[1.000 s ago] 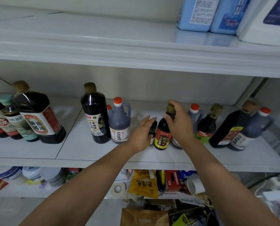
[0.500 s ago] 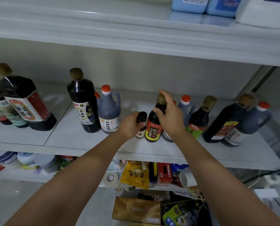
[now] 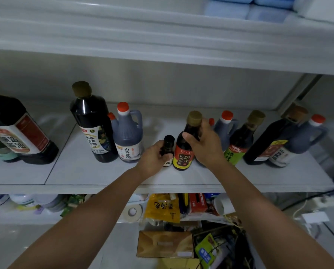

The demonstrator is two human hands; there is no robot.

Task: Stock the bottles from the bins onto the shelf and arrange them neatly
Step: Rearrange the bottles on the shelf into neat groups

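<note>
On the white middle shelf (image 3: 88, 171) stands a row of dark sauce and vinegar bottles. My left hand (image 3: 152, 158) grips a small dark bottle (image 3: 168, 146) with a black cap near the shelf's middle. Right beside it, my right hand (image 3: 205, 146) holds the neck of a medium dark bottle (image 3: 183, 154) with a red-and-yellow label and an olive cap. Both bottles stand upright and almost touch. Behind my right hand a grey jug (image 3: 225, 127) with a red cap is partly hidden.
A tall dark bottle (image 3: 92, 125) and a grey red-capped jug (image 3: 128, 136) stand to the left, a big square bottle (image 3: 20, 133) further left. More bottles (image 3: 273, 140) stand at the right. An upper shelf (image 3: 162, 41) overhangs. Clutter fills the lower shelf (image 3: 162, 208).
My left hand has closed round the small bottle it was only reaching toward. My right hand slid from the cap down to the neck of the medium bottle. The view tilted downward.
</note>
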